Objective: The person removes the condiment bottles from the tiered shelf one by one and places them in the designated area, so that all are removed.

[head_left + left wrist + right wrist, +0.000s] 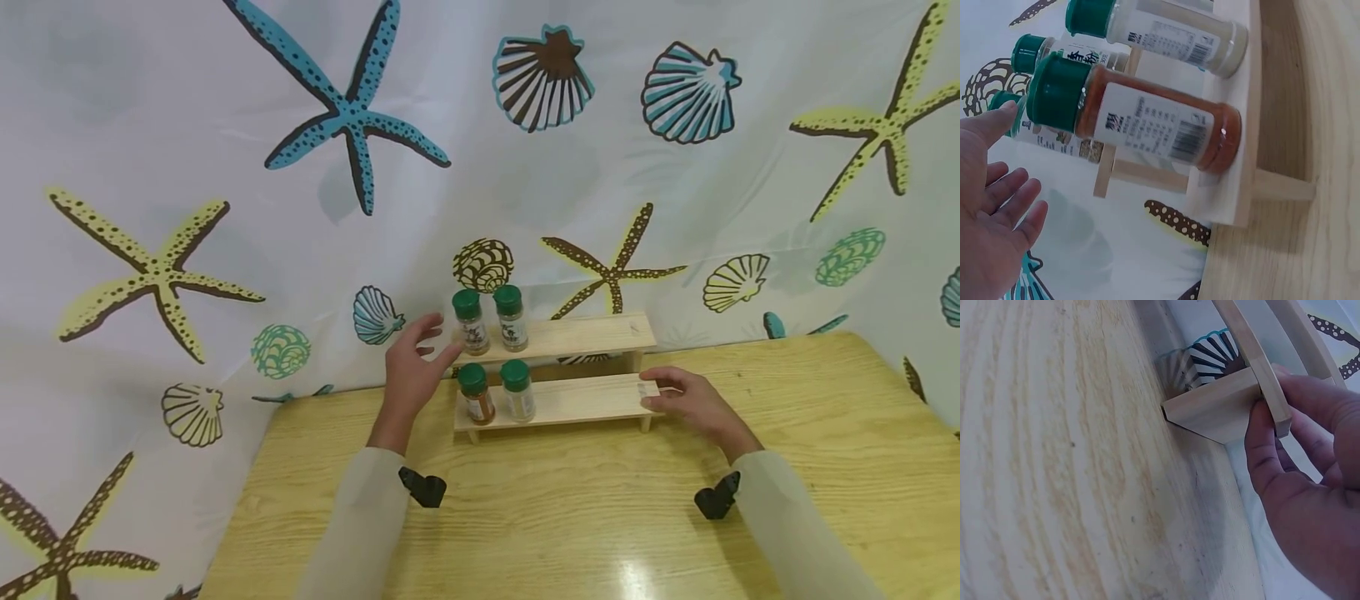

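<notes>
A two-step wooden spice rack [592, 400] stands on the table, holding green-capped spice jars. Two are on the upper step, a left jar [474, 333] and a right one [513, 331]. Below them stand a jar of reddish powder [481, 406] and a jar of pale powder [521, 403]. My left hand [412, 371] is at the rack's left end with fingers spread, holding nothing. Its thumb overlaps the cap of the upper left jar in the left wrist view. Between thumb and fingers, my right hand [1316, 456] pinches the right end of the lower step.
Behind the rack hangs a white cloth [450, 192] printed with starfish and shells, meeting the table's back edge. The pale wooden table [555, 500] extends in front of the rack and to both sides. Each wrist carries a small black camera mount [424, 488].
</notes>
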The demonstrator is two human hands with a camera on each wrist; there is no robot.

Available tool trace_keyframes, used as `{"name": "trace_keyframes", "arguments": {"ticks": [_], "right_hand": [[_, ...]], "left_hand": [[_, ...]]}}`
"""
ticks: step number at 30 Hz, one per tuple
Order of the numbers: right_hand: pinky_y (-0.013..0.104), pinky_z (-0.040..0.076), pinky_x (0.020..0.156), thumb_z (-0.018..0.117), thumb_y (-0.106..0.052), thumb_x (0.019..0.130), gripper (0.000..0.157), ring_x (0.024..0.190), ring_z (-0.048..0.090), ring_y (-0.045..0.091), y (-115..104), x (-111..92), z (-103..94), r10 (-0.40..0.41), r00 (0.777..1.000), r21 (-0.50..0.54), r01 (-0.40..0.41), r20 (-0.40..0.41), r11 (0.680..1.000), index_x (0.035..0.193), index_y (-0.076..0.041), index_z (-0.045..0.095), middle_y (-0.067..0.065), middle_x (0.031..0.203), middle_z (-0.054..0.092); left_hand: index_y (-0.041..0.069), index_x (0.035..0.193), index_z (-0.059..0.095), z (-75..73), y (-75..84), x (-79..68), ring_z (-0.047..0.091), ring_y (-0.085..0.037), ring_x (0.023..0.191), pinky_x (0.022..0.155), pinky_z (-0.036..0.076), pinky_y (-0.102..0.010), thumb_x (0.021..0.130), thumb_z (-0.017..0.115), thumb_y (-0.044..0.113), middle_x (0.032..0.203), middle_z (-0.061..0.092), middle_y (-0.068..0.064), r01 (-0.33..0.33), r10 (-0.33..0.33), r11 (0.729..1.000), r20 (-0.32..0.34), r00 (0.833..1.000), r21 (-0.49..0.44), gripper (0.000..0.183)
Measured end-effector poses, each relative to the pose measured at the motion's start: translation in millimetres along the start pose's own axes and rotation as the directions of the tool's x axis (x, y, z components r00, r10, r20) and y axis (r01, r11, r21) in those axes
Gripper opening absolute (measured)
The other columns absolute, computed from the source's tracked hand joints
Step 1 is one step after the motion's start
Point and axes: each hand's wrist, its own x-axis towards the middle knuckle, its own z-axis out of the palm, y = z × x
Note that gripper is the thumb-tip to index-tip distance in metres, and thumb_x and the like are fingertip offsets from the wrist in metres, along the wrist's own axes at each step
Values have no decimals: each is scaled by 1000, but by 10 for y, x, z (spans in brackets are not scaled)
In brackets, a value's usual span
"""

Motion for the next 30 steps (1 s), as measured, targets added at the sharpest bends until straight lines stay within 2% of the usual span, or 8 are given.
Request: {"name": "trace_keyframes", "arguments": {"ticks": [6, 16, 25, 30], "right_hand": [[27, 52, 84, 66, -27, 90, 55, 122, 48, 37, 6, 3, 6, 0, 1000, 23, 0, 4, 1000, 135, -2, 48, 23, 136, 44], [31, 51, 87, 66, -26, 90, 55, 125, 44, 38, 0, 4, -3, 8, 1000, 48, -8, 7, 999, 136, -2, 47, 23, 138, 42], [28, 51, 81, 67, -27, 89, 55, 100, 51, 19, -37, 11, -14, 30, 999, 24, -30, 10, 999, 135, -3, 47, 20, 123, 48], [32, 52, 83, 66, -25, 90, 55, 97, 51, 16, -45, 10, -24, 43, 999, 29, -44, 22, 999, 136, -2, 46, 22, 123, 49]], "left_hand": [[8, 133, 52, 92, 54, 119, 53, -24, 123, 103, 48, -40, 83, 73, 33, 133, 56, -9, 27, -27, 999, 28, 999, -22, 60], [11, 128, 55, 250, 100, 225, 51, -24, 123, 105, 46, -41, 84, 72, 32, 128, 58, -7, 104, -100, 992, 56, 993, -70, 52], [12, 125, 56, 281, 88, 248, 53, -22, 120, 103, 49, -36, 87, 70, 34, 125, 59, -6, 137, -134, 988, 56, 989, -67, 46], [12, 123, 57, 298, 85, 254, 54, -22, 119, 101, 50, -36, 87, 69, 33, 123, 60, -6, 151, -147, 986, 52, 988, -74, 43]]}}
